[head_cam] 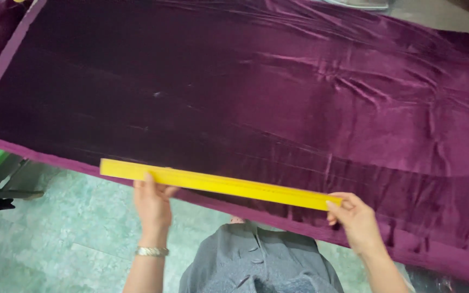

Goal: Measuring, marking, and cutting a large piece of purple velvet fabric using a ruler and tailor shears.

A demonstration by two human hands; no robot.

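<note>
Along the velvet cloth [278, 103], both hands' grips pinch a yellow ruler [218, 184].

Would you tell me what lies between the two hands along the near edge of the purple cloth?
In the head view, only the yellow ruler spans from the left hand to the right hand, lying on the purple velvet cloth.

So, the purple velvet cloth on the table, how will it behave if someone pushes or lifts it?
The purple velvet cloth is probably floppy: it shows wrinkles and folds toward the right side. Pushed, it would likely bunch up rather than slide flat. Its sheen hints at a smooth pile, so the yellow ruler may slip on it unless pressed.
</note>
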